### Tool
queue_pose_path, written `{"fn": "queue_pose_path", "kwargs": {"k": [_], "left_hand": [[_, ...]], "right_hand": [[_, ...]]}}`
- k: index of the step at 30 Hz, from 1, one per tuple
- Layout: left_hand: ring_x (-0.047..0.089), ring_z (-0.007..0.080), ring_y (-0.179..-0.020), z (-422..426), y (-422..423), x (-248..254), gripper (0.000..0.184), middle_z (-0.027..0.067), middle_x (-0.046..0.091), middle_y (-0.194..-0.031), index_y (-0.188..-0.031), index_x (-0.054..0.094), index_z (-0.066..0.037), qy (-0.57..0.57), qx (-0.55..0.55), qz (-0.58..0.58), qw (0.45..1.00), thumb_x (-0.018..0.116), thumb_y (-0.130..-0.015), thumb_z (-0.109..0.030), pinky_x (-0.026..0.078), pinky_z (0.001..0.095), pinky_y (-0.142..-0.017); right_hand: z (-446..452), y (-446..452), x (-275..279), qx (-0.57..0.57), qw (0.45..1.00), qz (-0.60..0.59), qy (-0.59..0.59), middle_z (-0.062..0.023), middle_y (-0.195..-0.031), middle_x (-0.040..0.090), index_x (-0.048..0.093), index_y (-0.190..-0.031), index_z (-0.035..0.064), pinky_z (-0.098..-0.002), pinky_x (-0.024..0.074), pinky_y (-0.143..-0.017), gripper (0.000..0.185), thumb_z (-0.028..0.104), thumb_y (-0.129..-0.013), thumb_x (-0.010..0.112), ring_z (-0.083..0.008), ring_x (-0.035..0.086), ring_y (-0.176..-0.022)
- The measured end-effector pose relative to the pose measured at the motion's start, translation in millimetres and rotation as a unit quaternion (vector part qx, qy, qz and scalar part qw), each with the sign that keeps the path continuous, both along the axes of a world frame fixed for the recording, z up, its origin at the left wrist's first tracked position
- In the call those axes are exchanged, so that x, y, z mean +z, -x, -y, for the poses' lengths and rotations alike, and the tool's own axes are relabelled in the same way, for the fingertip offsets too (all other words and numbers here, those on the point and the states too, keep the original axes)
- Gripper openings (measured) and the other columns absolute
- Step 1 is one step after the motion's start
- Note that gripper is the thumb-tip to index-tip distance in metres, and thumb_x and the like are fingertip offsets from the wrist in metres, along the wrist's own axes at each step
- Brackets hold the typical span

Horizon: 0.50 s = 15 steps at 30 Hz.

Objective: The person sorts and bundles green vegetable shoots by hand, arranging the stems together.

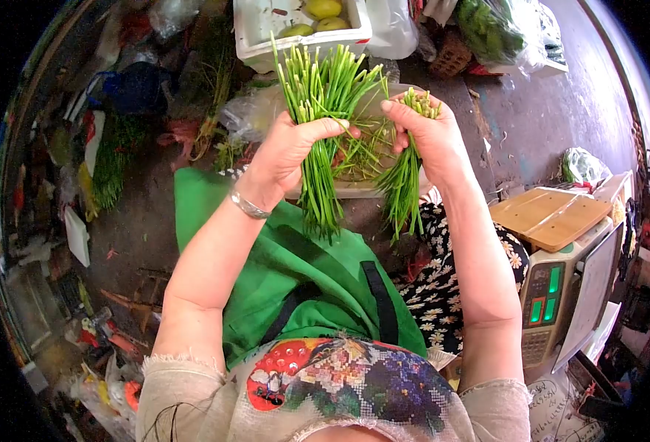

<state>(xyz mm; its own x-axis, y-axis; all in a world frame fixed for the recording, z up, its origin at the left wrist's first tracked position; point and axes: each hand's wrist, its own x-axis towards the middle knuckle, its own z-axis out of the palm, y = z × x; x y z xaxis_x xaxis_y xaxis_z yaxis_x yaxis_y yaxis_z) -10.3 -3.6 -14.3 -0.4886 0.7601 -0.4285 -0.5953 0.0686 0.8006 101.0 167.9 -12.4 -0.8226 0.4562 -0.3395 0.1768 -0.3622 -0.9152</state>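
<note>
A large bunch of long green stalks [319, 177] is gripped in my left hand [301, 144], its pale cut ends pointing up and its thin tips hanging down. My right hand [430, 132] is closed round a smaller bunch of the same stalks [402, 188], held upright a little to the right. The two bunches are apart at the bottom. Between and behind them, loose stalks [369, 151] lie in a shallow pale tray [354, 193], which my hands and the bunches partly hide.
Beyond the tray is a white foam box [303, 46] with yellow-green fruit [323, 9]. A bag of green vegetables [487, 33] is at the upper right. On my right stands a scale [550, 295] with a wooden board [550, 219]. More greens [115, 158] lie at the left.
</note>
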Motion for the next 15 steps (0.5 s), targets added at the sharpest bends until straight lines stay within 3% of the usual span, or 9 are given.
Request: {"fn": "queue_pose_path", "kwargs": {"k": [5,15], "left_hand": [[0.063,0.0164,-0.077,-2,-4,7,0.028,0.0093,0.067,-0.09,-0.11,0.058,-0.003,0.017,0.037,-0.055,0.998,0.063,-0.083,-0.005,0.051,0.0276,-0.059],[0.063,0.016,-0.074,4,4,2,0.026,0.0092,0.067,-0.088,-0.108,0.059,-0.002,0.054,-0.001,-0.089,0.995,0.063,-0.082,-0.004,0.05,0.0268,-0.053]], "right_hand": [[-13,-4,3,-0.014,0.999,-0.02,-0.025,0.0026,-0.063,0.054,0.061,-0.081,0.005,-0.0224,0.0373,-0.048,0.008,0.01,-0.08,0.067,-0.0073,0.046,-0.05],[-41,-13,9,-0.128,0.951,0.016,-0.282,0.0056,-0.064,0.055,0.063,-0.078,0.0058,-0.0212,0.0376,-0.051,0.01,0.014,-0.081,0.067,-0.0034,0.046,-0.056]]}}
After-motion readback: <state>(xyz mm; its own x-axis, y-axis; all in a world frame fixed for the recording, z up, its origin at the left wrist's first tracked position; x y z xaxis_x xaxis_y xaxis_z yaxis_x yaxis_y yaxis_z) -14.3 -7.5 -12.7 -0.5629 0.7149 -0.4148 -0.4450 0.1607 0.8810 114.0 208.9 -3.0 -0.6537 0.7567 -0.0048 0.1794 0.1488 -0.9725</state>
